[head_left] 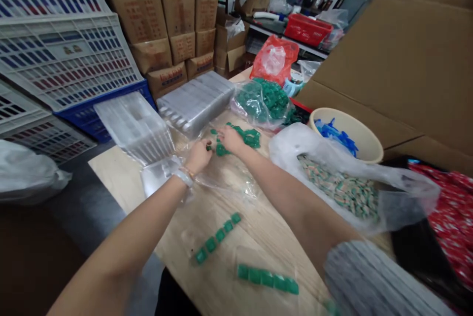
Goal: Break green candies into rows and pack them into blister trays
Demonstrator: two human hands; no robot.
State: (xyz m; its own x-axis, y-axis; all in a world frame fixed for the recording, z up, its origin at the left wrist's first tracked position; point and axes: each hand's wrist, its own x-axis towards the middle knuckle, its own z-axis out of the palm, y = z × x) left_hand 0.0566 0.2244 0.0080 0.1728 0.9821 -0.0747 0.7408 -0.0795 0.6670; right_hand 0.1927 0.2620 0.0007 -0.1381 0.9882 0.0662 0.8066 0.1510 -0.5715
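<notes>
My left hand [200,156] is closed, with a small green piece [209,147] showing at its fingertips. Just beside it, my right hand [229,138] reaches down with bent fingers among loose green pieces [252,137] on the wooden table [173,237]; whatever its fingertips pinch is hidden. Nearer to me lies a row of separate green squares [219,234]. Another row of green squares [267,279] sits close together on clear film. Clear plastic film [236,188] is spread under and in front of my hands.
Stacked clear plastic sleeves [199,99] and a fanned stack [133,123] stand at the left. Behind my hands is a bag of green pieces [264,100]. To the right are a white bag [291,143] of small mixed pieces, a cream basin [369,138] and a cardboard box [399,69].
</notes>
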